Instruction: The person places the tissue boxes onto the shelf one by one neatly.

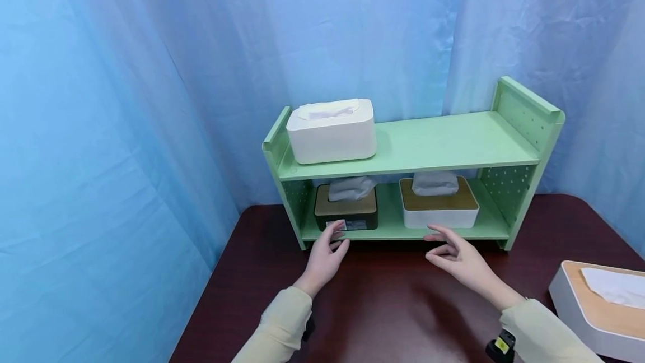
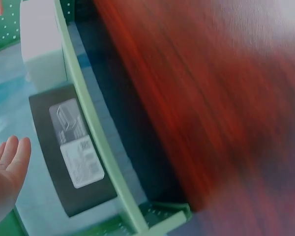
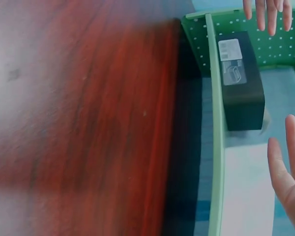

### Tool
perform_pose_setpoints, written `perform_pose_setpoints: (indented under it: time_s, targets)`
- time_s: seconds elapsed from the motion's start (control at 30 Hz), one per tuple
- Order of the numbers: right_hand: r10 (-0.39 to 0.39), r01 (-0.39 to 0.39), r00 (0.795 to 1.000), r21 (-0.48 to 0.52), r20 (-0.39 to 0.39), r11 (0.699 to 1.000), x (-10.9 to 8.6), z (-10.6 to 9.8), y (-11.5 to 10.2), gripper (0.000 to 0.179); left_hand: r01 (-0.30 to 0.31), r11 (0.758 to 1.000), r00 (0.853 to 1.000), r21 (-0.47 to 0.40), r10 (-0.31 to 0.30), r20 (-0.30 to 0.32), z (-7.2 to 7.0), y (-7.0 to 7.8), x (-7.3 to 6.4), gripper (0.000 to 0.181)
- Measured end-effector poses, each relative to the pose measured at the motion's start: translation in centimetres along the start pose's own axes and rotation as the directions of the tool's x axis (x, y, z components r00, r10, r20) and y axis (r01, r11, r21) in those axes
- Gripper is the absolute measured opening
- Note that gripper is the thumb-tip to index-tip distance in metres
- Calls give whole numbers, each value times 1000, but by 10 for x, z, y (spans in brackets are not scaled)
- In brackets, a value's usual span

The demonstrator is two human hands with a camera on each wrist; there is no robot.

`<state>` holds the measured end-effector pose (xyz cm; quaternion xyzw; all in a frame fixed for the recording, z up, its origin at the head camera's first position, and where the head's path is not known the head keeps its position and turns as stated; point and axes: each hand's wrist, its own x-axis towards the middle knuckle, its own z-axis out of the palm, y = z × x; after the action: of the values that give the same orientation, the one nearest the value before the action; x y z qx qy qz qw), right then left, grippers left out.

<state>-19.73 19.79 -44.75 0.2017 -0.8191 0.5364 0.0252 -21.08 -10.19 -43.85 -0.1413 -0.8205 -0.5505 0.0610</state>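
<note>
My left hand [image 1: 325,259] is in front of the lower shelf, fingers loosely bent and holding nothing. Nearest to it is a black tissue box [image 1: 353,220] with a wood-look lid, a tissue sticking out and a label on its front. My right hand [image 1: 458,259] hovers before a white tissue box [image 1: 438,218] with a wooden lid, its fingers relaxed and nothing in them. Both boxes stand on the lower board of a green two-tier shelf [image 1: 453,136]. On the upper board, at the left, sits an all-white tissue box [image 1: 332,142].
Another white tissue box [image 1: 594,318] with a wooden top stands on the dark red-brown table [image 1: 388,318] at the right, partly cut off by the frame. Blue curtains [image 1: 201,43] hang behind and to the left. The shelf's perforated green side panel [image 1: 529,119] rises at its right end.
</note>
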Motion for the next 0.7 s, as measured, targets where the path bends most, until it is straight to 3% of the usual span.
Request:
perform_pose_setpoints:
  time_s: [0.2,0.43,0.7]
  targets:
    - [12,-13,1000,-36,-14,999,-17,-8,9,60,24,1000,1000,-16,-23,12,17,-3,-7,44]
    - [-31,28,999,-76,-32,997,-38,-22,24,58,35,999,999,-29,-35,25,31,-6,-11,45]
    - [-146,135,986,-128,-80,982,-63,-63,31,64,29,999,998,27,-30,57,38,-2,-13,49]
